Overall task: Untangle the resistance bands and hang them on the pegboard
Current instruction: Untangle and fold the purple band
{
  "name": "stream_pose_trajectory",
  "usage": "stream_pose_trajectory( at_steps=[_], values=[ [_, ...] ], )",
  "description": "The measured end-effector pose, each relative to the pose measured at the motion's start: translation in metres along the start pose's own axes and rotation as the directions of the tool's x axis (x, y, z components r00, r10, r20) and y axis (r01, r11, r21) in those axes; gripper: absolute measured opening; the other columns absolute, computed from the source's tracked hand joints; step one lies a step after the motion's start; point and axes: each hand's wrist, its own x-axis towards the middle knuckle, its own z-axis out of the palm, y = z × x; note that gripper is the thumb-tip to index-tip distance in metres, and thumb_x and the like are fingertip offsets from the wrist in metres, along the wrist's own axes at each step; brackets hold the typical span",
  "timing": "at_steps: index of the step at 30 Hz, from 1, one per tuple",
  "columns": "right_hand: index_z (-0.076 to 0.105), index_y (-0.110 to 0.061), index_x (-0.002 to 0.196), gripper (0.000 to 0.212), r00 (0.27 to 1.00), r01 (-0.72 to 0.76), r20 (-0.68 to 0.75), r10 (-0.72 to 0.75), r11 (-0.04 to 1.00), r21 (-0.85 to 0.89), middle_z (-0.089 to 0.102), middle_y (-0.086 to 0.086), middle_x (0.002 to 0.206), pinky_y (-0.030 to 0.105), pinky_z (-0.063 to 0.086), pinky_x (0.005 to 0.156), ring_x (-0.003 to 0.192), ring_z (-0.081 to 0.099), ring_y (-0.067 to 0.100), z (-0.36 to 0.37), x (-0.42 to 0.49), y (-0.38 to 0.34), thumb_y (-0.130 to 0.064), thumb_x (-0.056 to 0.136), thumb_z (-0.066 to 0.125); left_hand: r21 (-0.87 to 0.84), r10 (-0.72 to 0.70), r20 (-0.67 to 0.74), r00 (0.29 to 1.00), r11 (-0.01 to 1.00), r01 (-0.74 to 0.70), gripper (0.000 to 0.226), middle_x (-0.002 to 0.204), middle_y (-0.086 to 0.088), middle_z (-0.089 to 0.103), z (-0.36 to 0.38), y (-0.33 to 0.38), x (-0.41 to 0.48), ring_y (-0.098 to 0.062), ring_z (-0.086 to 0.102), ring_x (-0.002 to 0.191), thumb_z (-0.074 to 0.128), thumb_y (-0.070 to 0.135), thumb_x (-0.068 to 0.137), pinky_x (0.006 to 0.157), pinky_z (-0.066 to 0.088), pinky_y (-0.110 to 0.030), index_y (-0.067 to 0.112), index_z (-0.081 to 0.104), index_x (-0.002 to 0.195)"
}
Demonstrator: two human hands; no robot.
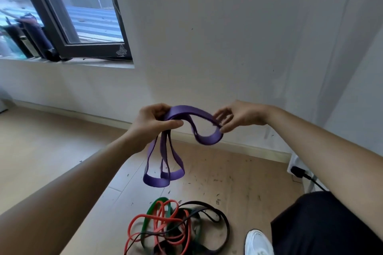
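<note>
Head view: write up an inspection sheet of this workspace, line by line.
Surface: wooden floor.
Job's things: purple band held up, two loops hanging; tangled bands, red, green and black, lie on the floor; no pegboard seen.
Clutter: small dark specks scattered on the floor.
Hands: left hand grips the purple band's bunched part; right hand pinches its other loop.
Cables: black plug with cable at the right edge.
Surroundings: white wall, window upper left, white shoe.
</note>
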Motion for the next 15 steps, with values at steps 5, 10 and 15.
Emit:
stream_pose_trajectory(
  at_steps=[5, 10, 15],
  values=[
    [0.055, -0.027, 0.140, 0.072, 0.972, 0.233, -0.034, -0.233, 0.972, 0.006, 0.065, -0.010, 0.130, 0.021, 0.052, 0.095, 0.119, 0.060, 0.005, 0.029, 0.003, -0.061, -0.036, 0.077, 0.088, 0.137, 0.072, 0.043, 0.996, 0.988, -0.077, 0.037, 0.089, -0.008, 0.078, 0.004, 0.007, 0.001, -0.023, 0.076, 0.084, 0.090, 0.011, 0.071, 0.078, 0.061, -0.028, 0.011, 0.074, 0.104],
    [0.072, -0.012, 0.114, 0.036, 0.933, 0.341, -0.099, -0.345, 0.938, -0.055, 0.075, 0.006, 0.099, 0.041, 0.058, 0.087, 0.092, 0.071, 0.021, 0.053, 0.010, -0.080, -0.024, 0.082, 0.084, 0.172, 0.089, 0.090, 0.992, 0.980, -0.104, 0.036, 0.089, -0.007, 0.078, -0.008, 0.007, -0.001, -0.019, 0.076, 0.083, 0.089, 0.009, 0.073, 0.074, 0.058, -0.023, 0.009, 0.074, 0.106],
    [0.074, -0.012, 0.108, 0.025, 0.920, 0.356, -0.137, -0.367, 0.929, -0.101, 0.075, 0.004, 0.094, 0.035, 0.058, 0.084, 0.086, 0.071, 0.018, 0.045, 0.006, -0.091, -0.022, 0.086, 0.079, 0.239, 0.083, 0.156, 0.984, 0.964, -0.119, 0.043, 0.092, -0.008, 0.078, -0.012, 0.006, -0.006, -0.023, 0.075, 0.084, 0.085, 0.013, 0.078, 0.077, 0.062, -0.032, 0.012, 0.064, 0.116]
  ],
)
